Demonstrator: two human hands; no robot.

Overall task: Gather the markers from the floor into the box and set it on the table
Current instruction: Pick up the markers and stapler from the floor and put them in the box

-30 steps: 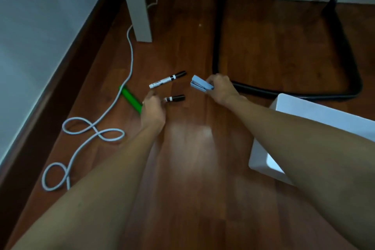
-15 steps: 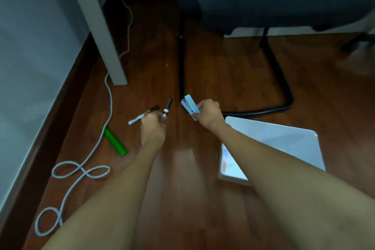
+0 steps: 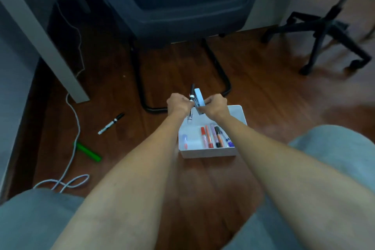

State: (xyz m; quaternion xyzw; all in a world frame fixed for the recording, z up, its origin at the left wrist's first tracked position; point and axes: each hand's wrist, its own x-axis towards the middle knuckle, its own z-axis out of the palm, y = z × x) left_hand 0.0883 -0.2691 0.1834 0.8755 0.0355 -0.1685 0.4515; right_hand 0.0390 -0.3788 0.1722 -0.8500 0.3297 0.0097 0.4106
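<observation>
A white box (image 3: 239, 114) sits on the wooden floor and holds several markers (image 3: 213, 138). Above its far end, my left hand (image 3: 178, 103) is shut on a black-and-white marker (image 3: 190, 105), held upright. My right hand (image 3: 215, 104) grips a light blue eraser-like block (image 3: 198, 96) right beside it. The two hands almost touch. Another black-and-white marker (image 3: 111, 124) lies on the floor to the left. Nearer to me on the left lies a green marker (image 3: 88, 152).
A white cable (image 3: 73, 128) loops along the floor on the left beside a grey table leg (image 3: 60, 63). A black chair frame (image 3: 146, 87) stands behind the box, and an office chair base (image 3: 324, 32) at the far right. My grey-clad knees fill the bottom corners.
Both hands moved right and came together over the box. The view tilted up, so the whole box with its markers shows. One black-and-white marker now lies on the floor to the left.
</observation>
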